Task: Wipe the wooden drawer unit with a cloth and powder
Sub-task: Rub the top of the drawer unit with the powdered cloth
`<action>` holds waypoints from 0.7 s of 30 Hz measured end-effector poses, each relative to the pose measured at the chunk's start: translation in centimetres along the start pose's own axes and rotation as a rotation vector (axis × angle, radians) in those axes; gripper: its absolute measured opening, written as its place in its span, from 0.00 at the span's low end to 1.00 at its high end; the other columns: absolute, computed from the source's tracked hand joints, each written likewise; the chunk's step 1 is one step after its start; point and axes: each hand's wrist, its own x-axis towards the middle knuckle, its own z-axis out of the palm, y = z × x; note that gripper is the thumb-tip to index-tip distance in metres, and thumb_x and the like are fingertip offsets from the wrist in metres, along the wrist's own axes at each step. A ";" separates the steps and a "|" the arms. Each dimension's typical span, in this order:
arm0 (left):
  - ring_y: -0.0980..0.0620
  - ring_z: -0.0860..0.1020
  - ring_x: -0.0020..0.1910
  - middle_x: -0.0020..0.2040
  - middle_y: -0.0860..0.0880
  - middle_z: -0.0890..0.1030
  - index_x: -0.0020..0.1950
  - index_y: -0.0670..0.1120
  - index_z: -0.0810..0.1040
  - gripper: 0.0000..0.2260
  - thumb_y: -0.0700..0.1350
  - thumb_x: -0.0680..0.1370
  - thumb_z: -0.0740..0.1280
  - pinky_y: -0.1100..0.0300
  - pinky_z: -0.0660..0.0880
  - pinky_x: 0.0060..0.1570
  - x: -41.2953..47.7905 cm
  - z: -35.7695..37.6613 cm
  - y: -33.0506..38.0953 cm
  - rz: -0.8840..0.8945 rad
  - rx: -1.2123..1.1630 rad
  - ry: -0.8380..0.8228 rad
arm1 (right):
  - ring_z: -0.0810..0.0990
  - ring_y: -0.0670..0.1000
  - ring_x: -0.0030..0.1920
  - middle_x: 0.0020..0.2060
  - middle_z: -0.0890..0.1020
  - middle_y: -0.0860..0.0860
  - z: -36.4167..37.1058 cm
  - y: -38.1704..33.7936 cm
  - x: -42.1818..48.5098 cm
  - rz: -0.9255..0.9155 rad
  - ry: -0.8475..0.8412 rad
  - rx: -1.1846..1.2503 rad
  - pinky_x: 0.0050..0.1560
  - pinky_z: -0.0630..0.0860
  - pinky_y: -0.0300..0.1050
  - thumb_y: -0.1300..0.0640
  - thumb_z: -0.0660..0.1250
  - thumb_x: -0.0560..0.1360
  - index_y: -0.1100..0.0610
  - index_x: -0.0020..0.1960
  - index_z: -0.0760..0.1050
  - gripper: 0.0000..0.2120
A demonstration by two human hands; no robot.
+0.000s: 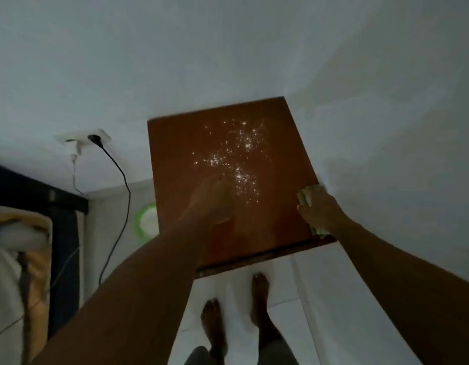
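Observation:
The wooden drawer unit (pixel 175 143) stands against the white wall, and I look down on its reddish-brown top. White powder (pixel 238 156) lies scattered in specks over the middle and far part of the top. My left hand (pixel 212 198) hovers blurred over the top's centre, fingers bunched together; whether it holds powder I cannot tell. My right hand (pixel 317 209) rests on the right edge of the top, shut on a pale yellowish cloth (pixel 305 196) that sticks out above and below the fist.
A wall socket (pixel 83 139) with a black cable (pixel 117 185) hangs left of the unit. A green-rimmed round container (pixel 146 219) sits on the floor beside it. A bed with bedding (pixel 19 259) is at the far left. My bare feet (pixel 236 306) stand on white tiles.

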 end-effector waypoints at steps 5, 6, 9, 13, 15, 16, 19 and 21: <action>0.43 0.69 0.69 0.70 0.46 0.72 0.68 0.47 0.72 0.19 0.53 0.80 0.61 0.42 0.72 0.64 2.7 4.1 0.2 -0.053 0.021 0.025 | 0.69 0.61 0.70 0.72 0.67 0.58 3.6 4.6 3.8 0.055 0.088 -0.056 0.66 0.73 0.56 0.58 0.67 0.76 0.57 0.74 0.65 0.27; 0.43 0.69 0.68 0.70 0.46 0.72 0.69 0.48 0.71 0.19 0.53 0.80 0.61 0.42 0.72 0.64 3.3 4.6 0.5 -0.069 0.003 0.033 | 0.67 0.61 0.71 0.73 0.66 0.59 4.3 5.3 4.5 0.056 0.109 -0.088 0.68 0.70 0.56 0.58 0.68 0.75 0.58 0.74 0.65 0.29; 0.45 0.68 0.69 0.71 0.47 0.70 0.71 0.49 0.68 0.20 0.53 0.80 0.60 0.46 0.70 0.66 5.1 5.5 0.6 -0.093 0.008 0.088 | 0.63 0.64 0.73 0.72 0.67 0.61 6.2 6.7 6.0 0.001 0.232 -0.166 0.70 0.67 0.60 0.62 0.69 0.74 0.59 0.74 0.66 0.29; 0.46 0.66 0.71 0.73 0.46 0.68 0.72 0.49 0.67 0.21 0.53 0.80 0.60 0.47 0.66 0.69 8.0 6.2 0.1 -0.089 0.048 0.115 | 0.72 0.66 0.65 0.65 0.75 0.63 7.1 7.5 8.5 -0.157 0.390 -0.060 0.64 0.72 0.61 0.71 0.71 0.68 0.63 0.65 0.75 0.26; 0.46 0.64 0.71 0.74 0.47 0.66 0.73 0.50 0.65 0.21 0.53 0.80 0.60 0.47 0.65 0.70 9.8 6.2 -0.2 -0.071 0.071 0.126 | 0.75 0.64 0.61 0.62 0.77 0.61 6.6 6.9 10.9 -0.246 0.412 0.001 0.63 0.74 0.60 0.72 0.71 0.67 0.62 0.63 0.77 0.25; 0.46 0.64 0.72 0.74 0.47 0.66 0.73 0.50 0.65 0.22 0.53 0.80 0.60 0.47 0.65 0.70 10.6 6.0 -0.4 -0.062 0.077 0.136 | 0.75 0.63 0.60 0.60 0.78 0.60 6.1 6.1 12.3 -0.279 0.421 0.041 0.61 0.75 0.59 0.71 0.70 0.68 0.61 0.63 0.78 0.24; 0.48 0.65 0.71 0.73 0.49 0.66 0.72 0.52 0.66 0.20 0.54 0.81 0.58 0.47 0.68 0.69 13.0 5.2 -1.2 -0.050 0.100 0.165 | 0.75 0.58 0.57 0.57 0.77 0.57 3.0 1.3 17.6 -0.331 0.527 0.151 0.53 0.73 0.42 0.71 0.67 0.70 0.59 0.64 0.77 0.23; 0.48 0.65 0.70 0.72 0.49 0.67 0.70 0.52 0.67 0.18 0.54 0.81 0.58 0.47 0.69 0.68 14.3 4.6 -2.1 -0.042 0.105 0.176 | 0.74 0.56 0.56 0.56 0.77 0.58 0.3 -2.7 21.6 -0.383 0.592 0.195 0.50 0.68 0.34 0.71 0.66 0.71 0.59 0.64 0.77 0.23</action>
